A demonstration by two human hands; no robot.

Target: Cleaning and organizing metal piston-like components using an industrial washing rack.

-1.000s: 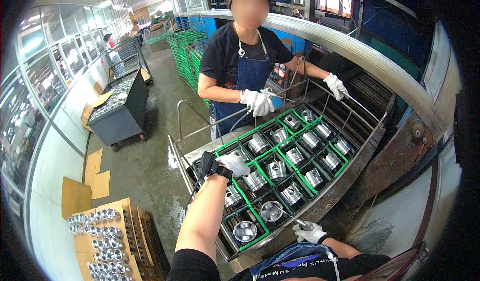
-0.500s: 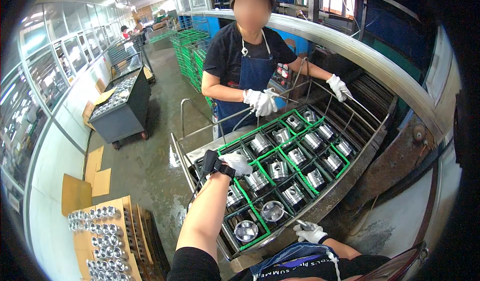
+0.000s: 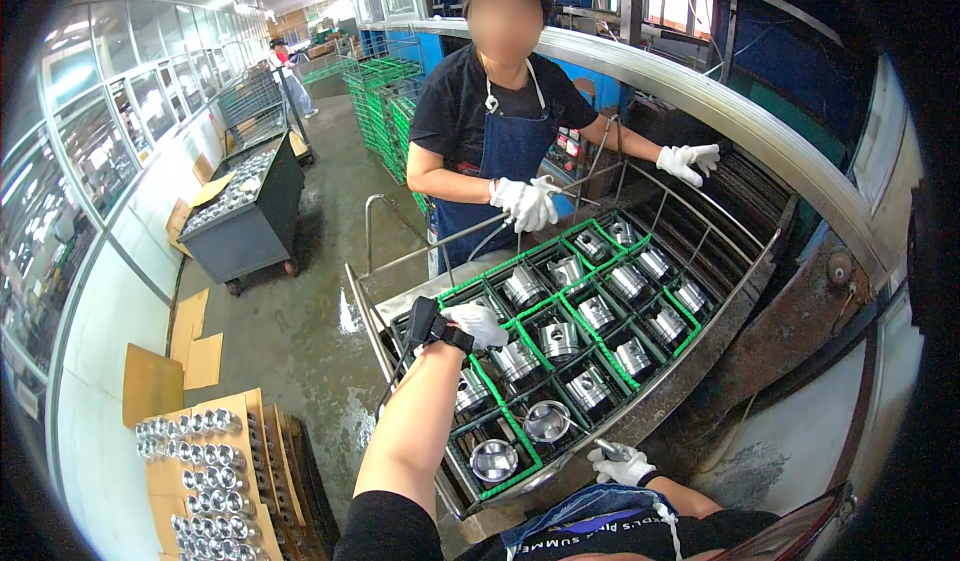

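Observation:
My left hand (image 3: pixel 478 323), in a white glove, grips the near left edge of a green divider crate (image 3: pixel 560 346) filled with several shiny metal pistons (image 3: pixel 558 339). My right hand (image 3: pixel 620 464), also gloved, closes on a thin metal rod at the near rim of the steel trolley (image 3: pixel 690 366) that carries the crate. Across the trolley a person in a blue apron stands with one gloved hand (image 3: pixel 525 203) on a rod over the crate's far side and the other gloved hand (image 3: pixel 688 161) on the wire frame.
A grey cart (image 3: pixel 245 216) loaded with metal parts stands at the left. Rows of pistons on cardboard (image 3: pixel 200 481) lie at the lower left. Stacked green crates (image 3: pixel 385 101) stand behind the person. A curved steel machine rim (image 3: pixel 760 141) runs along the right.
The person opposite has straightened slightly and shifted a gloved hand along the rod. My own hands stay in the same places.

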